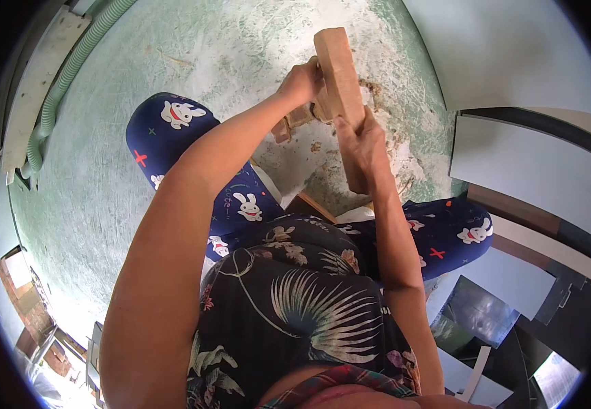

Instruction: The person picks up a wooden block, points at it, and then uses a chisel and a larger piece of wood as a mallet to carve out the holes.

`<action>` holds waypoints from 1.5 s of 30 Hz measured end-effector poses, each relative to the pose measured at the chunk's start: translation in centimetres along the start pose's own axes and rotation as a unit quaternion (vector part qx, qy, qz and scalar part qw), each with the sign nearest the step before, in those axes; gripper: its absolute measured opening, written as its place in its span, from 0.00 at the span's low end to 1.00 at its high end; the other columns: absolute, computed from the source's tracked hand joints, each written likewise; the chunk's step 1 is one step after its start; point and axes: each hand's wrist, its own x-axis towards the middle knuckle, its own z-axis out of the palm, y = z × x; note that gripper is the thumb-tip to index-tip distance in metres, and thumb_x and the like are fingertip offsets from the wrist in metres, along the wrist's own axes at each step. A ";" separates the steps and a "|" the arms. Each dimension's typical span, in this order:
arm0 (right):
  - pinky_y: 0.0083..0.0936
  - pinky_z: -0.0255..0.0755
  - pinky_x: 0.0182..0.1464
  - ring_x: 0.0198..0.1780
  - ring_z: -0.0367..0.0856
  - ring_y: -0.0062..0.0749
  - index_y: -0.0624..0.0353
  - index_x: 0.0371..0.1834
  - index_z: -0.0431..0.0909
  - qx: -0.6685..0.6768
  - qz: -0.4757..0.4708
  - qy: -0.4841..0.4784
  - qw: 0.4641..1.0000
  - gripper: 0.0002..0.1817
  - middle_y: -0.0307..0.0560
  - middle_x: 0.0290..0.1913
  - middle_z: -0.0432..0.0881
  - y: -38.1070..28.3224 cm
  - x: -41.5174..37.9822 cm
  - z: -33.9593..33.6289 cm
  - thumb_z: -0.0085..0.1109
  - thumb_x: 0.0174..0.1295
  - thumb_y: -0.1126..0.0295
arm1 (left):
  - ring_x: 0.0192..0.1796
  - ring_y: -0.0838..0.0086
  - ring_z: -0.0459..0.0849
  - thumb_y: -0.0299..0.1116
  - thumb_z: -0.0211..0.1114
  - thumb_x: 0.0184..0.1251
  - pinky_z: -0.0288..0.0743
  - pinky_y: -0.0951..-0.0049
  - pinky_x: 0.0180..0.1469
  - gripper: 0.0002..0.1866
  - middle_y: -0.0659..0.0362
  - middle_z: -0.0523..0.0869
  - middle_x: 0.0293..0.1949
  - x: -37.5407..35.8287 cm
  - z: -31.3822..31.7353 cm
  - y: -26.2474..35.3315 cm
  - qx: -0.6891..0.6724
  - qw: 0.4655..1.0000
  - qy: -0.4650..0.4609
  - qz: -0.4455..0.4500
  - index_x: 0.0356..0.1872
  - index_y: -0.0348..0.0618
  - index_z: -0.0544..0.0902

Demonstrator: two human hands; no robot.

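While the person sits low over the floor, a long wooden block (340,75) is held up in front of the knees, standing roughly on end and tilted slightly, its pale end face uppermost. The right hand (363,146) wraps the lower half of the block, fingers closed around its near edge, gripping firmly. The left hand (302,82) is closed against the block's left side, near the middle; a smaller wood piece (294,121) juts out just below that hand, touching the block, and whether the left fingers pinch it or only press on it cannot be told.

Beneath the hands, the floor (172,61) is green and worn, with a patch of pale debris (404,153) and chipped surface directly under the block. Both legs wear dark blue trousers (172,129) printed with white rabbits and red crosses, knees spread to either side of the work. The shirt (295,300) is dark with a leaf print.

Farther out, a ribbed green hose (70,68) runs along the left edge beside a pale board (36,82). Flat white panels (520,170) lie stacked at right, with dark sheets (473,307) near the right knee.
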 end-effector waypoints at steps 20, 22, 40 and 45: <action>0.35 0.77 0.41 0.38 0.86 0.45 0.66 0.62 0.68 0.058 -0.046 0.059 0.995 0.31 0.64 0.37 0.84 -2.1 -0.5 -1.2 0.61 0.59 0.59 | 0.48 0.50 0.83 0.37 0.62 0.62 0.77 0.57 0.50 0.24 0.43 0.85 0.43 0.8 -0.7 1.7 0.043 0.996 -0.064 -0.034 0.58 0.41 0.70; 0.35 0.77 0.42 0.38 0.86 0.45 0.66 0.62 0.68 0.074 -0.028 0.068 0.995 0.31 0.63 0.37 0.84 -0.7 -0.3 -0.2 0.61 0.59 0.60 | 0.49 0.50 0.83 0.38 0.61 0.63 0.77 0.56 0.50 0.24 0.43 0.85 0.43 0.8 -1.1 2.4 0.037 0.995 -0.086 -0.044 0.59 0.43 0.70; 0.34 0.78 0.40 0.37 0.86 0.41 0.67 0.62 0.68 0.047 -0.016 0.087 0.995 0.30 0.61 0.33 0.84 -1.5 -0.3 -1.8 0.62 0.59 0.62 | 0.49 0.51 0.83 0.43 0.61 0.64 0.76 0.56 0.51 0.23 0.45 0.85 0.43 1.7 0.7 1.0 0.091 0.992 -0.086 -0.005 0.56 0.43 0.72; 0.33 0.78 0.39 0.34 0.86 0.42 0.68 0.61 0.69 -0.019 0.021 0.021 0.999 0.30 0.60 0.32 0.84 1.0 0.6 -0.6 0.62 0.59 0.61 | 0.47 0.48 0.83 0.42 0.62 0.63 0.77 0.56 0.49 0.23 0.42 0.84 0.43 1.8 0.0 0.7 0.053 0.996 -0.069 0.035 0.55 0.40 0.73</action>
